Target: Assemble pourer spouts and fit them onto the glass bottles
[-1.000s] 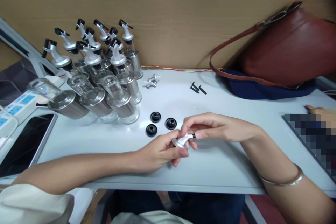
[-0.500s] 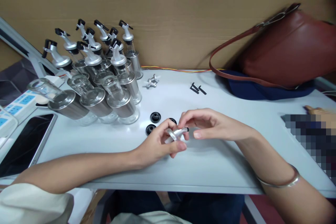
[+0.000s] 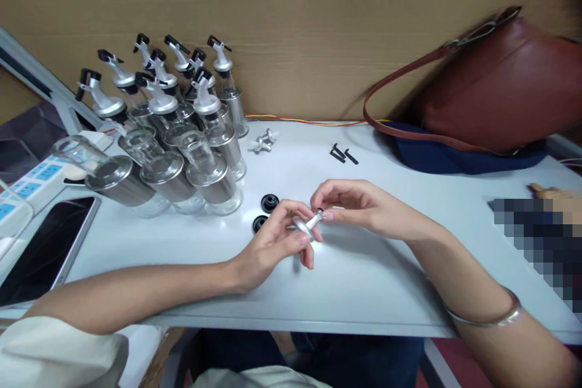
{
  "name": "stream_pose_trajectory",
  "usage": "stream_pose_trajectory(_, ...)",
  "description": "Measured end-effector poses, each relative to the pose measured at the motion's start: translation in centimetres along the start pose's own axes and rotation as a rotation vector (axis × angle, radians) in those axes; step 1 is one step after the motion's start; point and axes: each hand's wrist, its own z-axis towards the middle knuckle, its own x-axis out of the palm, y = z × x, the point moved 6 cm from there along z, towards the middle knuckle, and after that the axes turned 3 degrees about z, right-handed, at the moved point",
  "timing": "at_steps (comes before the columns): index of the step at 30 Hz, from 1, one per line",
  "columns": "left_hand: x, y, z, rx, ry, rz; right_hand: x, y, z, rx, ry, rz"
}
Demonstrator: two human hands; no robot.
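Note:
Between thumb and fingers, my left hand (image 3: 268, 248) holds a silver pourer spout (image 3: 305, 228) with a round flange, tilted up to the right. My right hand (image 3: 359, 206) pinches the spout's dark tip with thumb and forefinger. Just behind my left hand lie black ring-shaped stoppers (image 3: 270, 203), one partly covered by the fingers. Farther back on the table are more silver spouts (image 3: 264, 142) and several small black levers (image 3: 344, 154).
Several glass oil bottles with silver pourers (image 3: 207, 103) stand at the back left, with open-necked bottles (image 3: 213, 179) in front. A phone (image 3: 45, 248) and a power strip (image 3: 36, 182) lie at left. A brown bag (image 3: 495, 85) rests on a dark blue cap (image 3: 454, 154) at right.
My right hand has closed in to the left, its thumb now meeting the spout's tip. The spout has turned more upright in my left hand.

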Motion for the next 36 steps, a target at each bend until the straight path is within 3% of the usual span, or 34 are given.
stream_pose_trajectory(5, -0.1, 0.0, 0.0, -0.011, -0.076, 0.055, -0.1, 0.4, 0.1, -0.016, -0.03, -0.072)
stream_pose_trajectory(9, 0.4, 0.3, -0.5, -0.095, -0.085, 0.107, 0.2, 0.6, 0.1, -0.012, 0.024, -0.13)
stream_pose_trajectory(12, 0.0, -0.6, -0.7, -0.142, -0.073, 0.391, -0.7, 0.7, -0.1, -0.038, -0.084, -0.111)
stream_pose_trajectory(14, -1.0, -2.7, -0.3, -0.02, -0.123, 0.724, -1.9, 1.0, -0.4, -0.083, -0.226, -0.095)
stream_pose_trajectory(17, -1.6, -6.0, 0.4, 0.289, -0.167, 1.232, -3.2, 1.2, -0.9, -0.143, -0.367, -0.084)
stream_pose_trajectory(21, -1.1, -5.9, 0.7, 0.467, -0.023, 1.621, -3.4, 1.2, -1.0, -0.173, -0.376, -0.075)
stream_pose_trajectory(23, -0.7, -4.8, 0.5, 0.511, 0.038, 1.723, -3.2, 1.2, -0.8, -0.167, -0.363, -0.075)
stream_pose_trajectory(26, -0.4, -4.0, 0.2, 0.6, 0.033, 1.814, -3.1, 1.2, -0.8, -0.158, -0.352, -0.074)
stream_pose_trajectory(30, -0.4, -4.2, 0.1, 0.72, 0.015, 1.89, -3.1, 1.1, -0.8, -0.154, -0.352, -0.075)
stream_pose_trajectory(36, -0.6, -4.1, 0.3, 0.772, 0.029, 1.957, -2.9, 1.1, -0.7, -0.158, -0.335, -0.073)
